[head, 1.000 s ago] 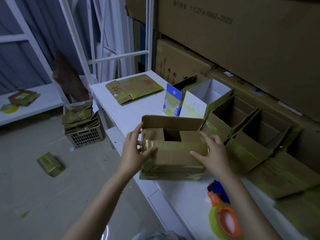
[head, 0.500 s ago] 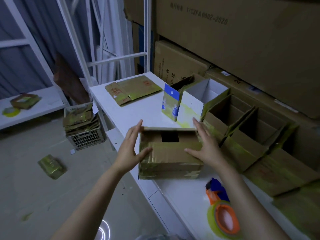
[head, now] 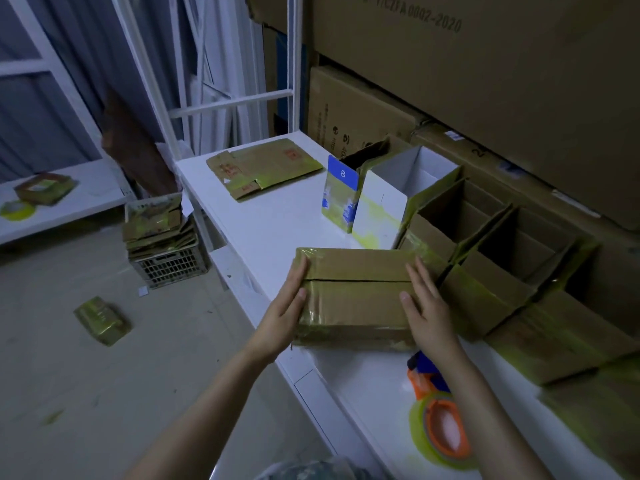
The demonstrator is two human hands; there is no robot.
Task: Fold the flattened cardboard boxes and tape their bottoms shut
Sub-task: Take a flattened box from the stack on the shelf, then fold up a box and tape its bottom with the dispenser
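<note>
Change: the far flap, which stood up a second ago with a gap showing beneath it, now lies flat against the near flap, and both hands have slid from the box's sides onto its top.
Box: the brown cardboard box (head: 356, 296) sits on the white table (head: 277, 223) near its front edge, straight ahead at 12 o'clock from the person; its two long flaps meet in a thin dark seam (head: 356, 280) running left to right.
Left hand: the left hand (head: 284, 306) lies flat on the box's 9 o'clock end, fingers straight and together, reaching across the seam and gripping nothing.
Right hand: the right hand (head: 427, 306) lies flat on the 3 o'clock end, fingers straight, thumb spread onto the near flap, holding nothing.
Tape: an orange tape dispenser (head: 440, 424) with a yellow-green roll lies on the table at 5 o'clock from the box, untouched.
Flat stock: a flattened box (head: 263, 168) rests at 11 o'clock, toward the table's far end.
Done boxes: a row of open boxes (head: 485, 299) stands from 1 to 4 o'clock, the nearest just beside the right hand.
Floor: a crate (head: 169, 265) piled with flattened cardboard stands at 9 o'clock.
</note>
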